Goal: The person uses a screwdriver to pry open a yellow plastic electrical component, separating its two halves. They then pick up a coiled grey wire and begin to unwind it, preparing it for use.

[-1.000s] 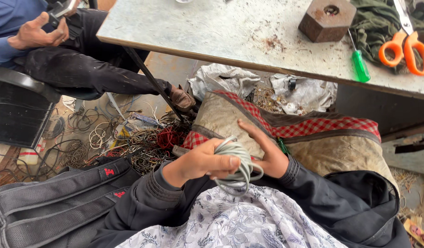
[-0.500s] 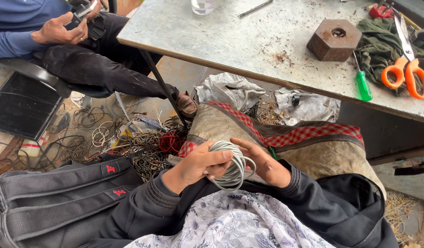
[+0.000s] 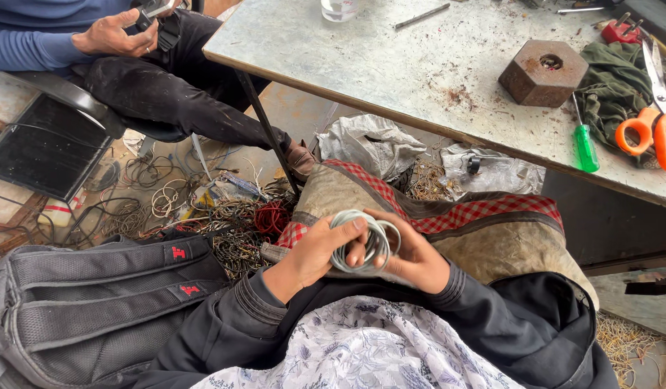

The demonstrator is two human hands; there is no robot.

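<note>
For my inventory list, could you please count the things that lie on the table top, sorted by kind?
Metal block: 1
Screwdriver, green handle: 1
Scissors, orange handles: 1
Green cloth: 1
Thin metal rod: 1
Clear glass: 1
Red plug: 1
Total: 7

Single view only, head-worn camera, pitched steeply down over the wearer's lap. Hands (image 3: 362, 248) sit close, low centre of frame. Counter (image 3: 391, 65) edge runs diagonally across the upper right, seen from above and just ahead. Floor (image 3: 167, 194) with tangled wire falls away to the left, farther off. A second seated person shows partly at top left. No second view to overlap with.
</note>
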